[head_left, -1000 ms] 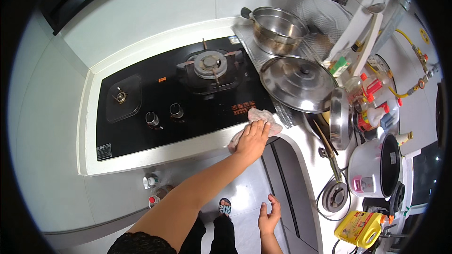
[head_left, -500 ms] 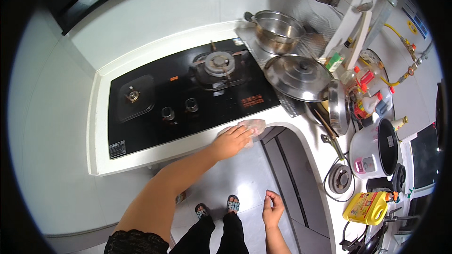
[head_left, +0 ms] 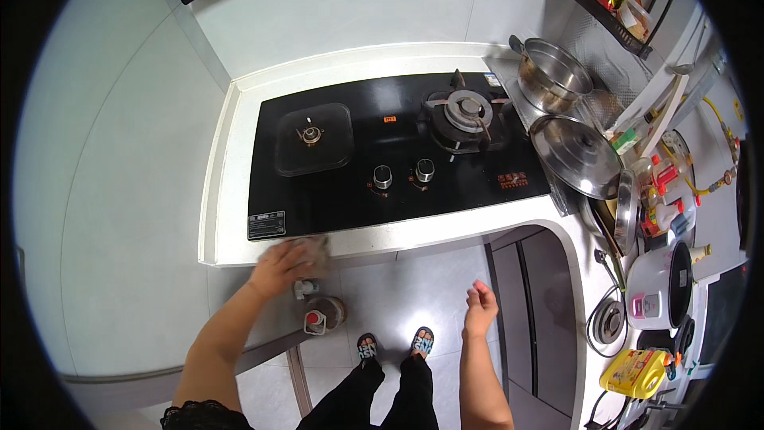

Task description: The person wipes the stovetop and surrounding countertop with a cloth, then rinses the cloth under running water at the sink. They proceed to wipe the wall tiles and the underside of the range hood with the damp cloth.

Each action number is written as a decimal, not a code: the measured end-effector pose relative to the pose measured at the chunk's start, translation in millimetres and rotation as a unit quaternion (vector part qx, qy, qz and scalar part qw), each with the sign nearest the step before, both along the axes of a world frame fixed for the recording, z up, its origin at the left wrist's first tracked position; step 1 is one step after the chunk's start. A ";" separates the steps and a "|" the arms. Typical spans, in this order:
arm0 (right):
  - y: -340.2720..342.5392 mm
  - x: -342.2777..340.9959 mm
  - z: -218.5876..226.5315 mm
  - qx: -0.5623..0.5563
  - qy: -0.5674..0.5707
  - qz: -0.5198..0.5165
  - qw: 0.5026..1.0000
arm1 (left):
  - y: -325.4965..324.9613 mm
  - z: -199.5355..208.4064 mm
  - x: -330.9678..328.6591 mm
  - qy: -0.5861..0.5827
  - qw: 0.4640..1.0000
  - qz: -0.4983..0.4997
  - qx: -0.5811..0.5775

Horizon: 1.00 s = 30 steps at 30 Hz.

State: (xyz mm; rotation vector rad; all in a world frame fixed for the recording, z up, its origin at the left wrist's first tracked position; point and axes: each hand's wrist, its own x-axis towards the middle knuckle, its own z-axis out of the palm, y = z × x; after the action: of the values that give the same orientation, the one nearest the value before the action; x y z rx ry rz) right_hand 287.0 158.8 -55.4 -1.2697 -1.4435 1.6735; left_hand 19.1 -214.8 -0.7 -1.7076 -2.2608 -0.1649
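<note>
My left hand (head_left: 278, 267) presses a crumpled greyish cloth (head_left: 317, 255) against the front edge of the white counter (head_left: 382, 244), near its left end. The cloth sticks out past my fingers and hangs partly over the edge. Behind it lies the black glass gas cooktop (head_left: 362, 203), with two knobs and a burner (head_left: 468, 111) on the right. The left burner (head_left: 310, 135) has no grate on it. Held in the air over the floor, my right hand (head_left: 481, 312) has its fingers curled together, and nothing shows in them.
Right of the cooktop stand a steel pot (head_left: 549, 80), a large lid (head_left: 577, 155) and several bottles. A rice cooker (head_left: 649, 295) and a yellow jug (head_left: 635, 373) line the right counter. Below the counter edge, a red-capped container (head_left: 328, 314) sits on the floor.
My left hand has slid the cloth leftward along the counter's front edge, from near the curved corner to the left end. The view has shifted left. My right hand stays raised and curled.
</note>
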 end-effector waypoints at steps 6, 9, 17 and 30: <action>10.2 108.2 -32.9 -0.067 -0.091 -0.096 0.989 | -6.2 -11.9 -2.0 0.002 0.998 0.011 -0.069; 28.0 148.6 -55.0 0.027 -0.149 -0.075 0.986 | 81.7 -2.6 13.8 -0.046 0.995 -0.028 -0.088; 96.4 -48.5 65.4 0.447 -0.169 0.211 0.852 | 318.6 -10.6 65.7 -0.098 0.993 -0.067 -0.003; 80.3 -103.4 52.9 0.555 -0.144 0.354 0.739 | 162.0 6.7 44.8 -0.141 0.985 0.042 0.086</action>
State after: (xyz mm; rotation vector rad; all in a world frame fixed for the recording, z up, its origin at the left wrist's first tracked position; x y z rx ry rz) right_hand 183.6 239.2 -2.5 -0.2521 -2.7114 0.5598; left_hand 64.0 -52.8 6.0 -1.5817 -2.4280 -0.6004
